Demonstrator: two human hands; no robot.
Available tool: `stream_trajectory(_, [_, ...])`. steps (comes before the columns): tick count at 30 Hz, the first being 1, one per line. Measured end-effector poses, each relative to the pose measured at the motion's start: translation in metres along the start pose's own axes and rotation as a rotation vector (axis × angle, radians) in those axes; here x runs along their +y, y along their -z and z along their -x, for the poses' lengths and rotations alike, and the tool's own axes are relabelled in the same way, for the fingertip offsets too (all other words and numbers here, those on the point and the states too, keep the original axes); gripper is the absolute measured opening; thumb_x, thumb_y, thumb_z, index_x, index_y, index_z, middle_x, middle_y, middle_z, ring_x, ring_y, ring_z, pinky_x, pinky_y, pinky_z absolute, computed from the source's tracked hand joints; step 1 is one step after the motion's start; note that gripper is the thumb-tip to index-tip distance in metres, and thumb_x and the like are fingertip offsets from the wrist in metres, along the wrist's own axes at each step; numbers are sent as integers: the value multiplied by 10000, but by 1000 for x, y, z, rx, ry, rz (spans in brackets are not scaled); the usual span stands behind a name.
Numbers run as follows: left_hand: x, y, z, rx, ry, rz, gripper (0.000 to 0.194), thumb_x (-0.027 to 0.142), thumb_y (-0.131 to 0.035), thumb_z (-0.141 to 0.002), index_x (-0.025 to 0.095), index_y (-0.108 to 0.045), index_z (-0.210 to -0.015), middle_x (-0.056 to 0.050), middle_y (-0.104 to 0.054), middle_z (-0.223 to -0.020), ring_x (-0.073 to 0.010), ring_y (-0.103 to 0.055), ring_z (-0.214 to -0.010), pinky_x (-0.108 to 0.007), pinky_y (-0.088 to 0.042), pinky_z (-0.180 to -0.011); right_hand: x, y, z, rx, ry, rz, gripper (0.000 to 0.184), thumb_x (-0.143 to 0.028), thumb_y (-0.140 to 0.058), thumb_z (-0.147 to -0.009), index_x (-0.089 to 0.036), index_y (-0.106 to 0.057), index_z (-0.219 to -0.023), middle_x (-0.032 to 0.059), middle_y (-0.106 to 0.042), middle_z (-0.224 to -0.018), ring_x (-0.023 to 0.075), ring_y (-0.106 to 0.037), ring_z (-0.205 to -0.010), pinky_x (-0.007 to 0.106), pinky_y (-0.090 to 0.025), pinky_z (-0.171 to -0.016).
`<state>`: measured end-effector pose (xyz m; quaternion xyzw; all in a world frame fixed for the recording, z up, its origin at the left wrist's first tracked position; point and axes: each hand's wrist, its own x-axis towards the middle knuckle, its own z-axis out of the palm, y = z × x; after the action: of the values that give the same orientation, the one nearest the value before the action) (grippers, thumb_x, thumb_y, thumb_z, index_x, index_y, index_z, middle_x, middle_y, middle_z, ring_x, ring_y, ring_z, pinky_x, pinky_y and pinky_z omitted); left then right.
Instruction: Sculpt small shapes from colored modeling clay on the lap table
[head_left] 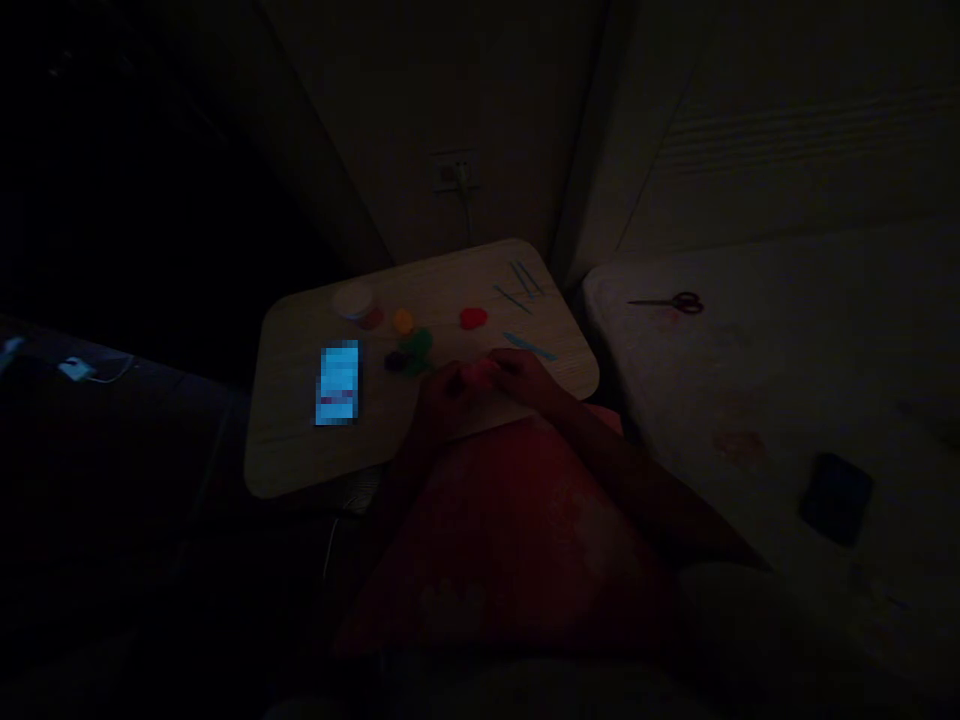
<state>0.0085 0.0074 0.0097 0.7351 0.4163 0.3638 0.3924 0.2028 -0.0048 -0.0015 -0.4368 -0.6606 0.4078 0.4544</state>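
In dim light, a pinkish-red lump of modelling clay [480, 374] is between my two hands, above the near edge of the small table [285, 465]. My left hand [448, 388] has its fingers closed on the lump's left side. From the right, my right hand [523, 378] grips it with bent fingers. Just beyond lie a bright red clay lump [473, 318], a green one [418, 345], an orange one [403, 321] and a dark one [395, 361]. Thin bluish sticks or modelling tools [529, 346] rest past my right hand. Finger detail is hard to make out.
A lit phone [337, 383] lies at the table's left, with a pale round tub [353, 301] behind it. Scissors [667, 302] and a dark blue object [837, 498] are on the pale surface at right. A cord hangs from the wall socket [455, 172].
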Motion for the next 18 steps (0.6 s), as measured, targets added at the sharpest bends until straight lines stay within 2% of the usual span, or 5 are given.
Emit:
stream_trajectory(6, [4, 0, 1, 1, -31, -47, 316, 446, -678, -865, 177, -598, -720, 15, -560, -662, -130, -482, -637, -252, -357, -590, 1, -2, 0, 34, 61, -57, 353, -542, -675, -890, -191, -661, -849, 16, -609, -821, 150, -537, -737, 281, -408, -674])
stream_trajectory(13, [6, -1, 0, -22, -11, -25, 360, 476, -641, -918, 170, -667, -731, -1, -625, -680, -137, -539, -659, -261, -396, -626, 3, 2, -1, 12, 120, -23, 419, -580, -680, -885, -205, -576, -728, 0, -535, -765, 147, -487, -716, 290, -390, -665])
stream_trajectory(18, [0, 1, 1, 6, -10, -19, 374, 486, -685, -884, 171, -673, -683, 9, -614, -634, -132, -526, -618, -262, -382, -599, -4, 1, 0, -17, 77, -31, 454, -612, -668, -886, -204, -574, -711, -1, -535, -740, 149, -480, -706, 289, -389, -661])
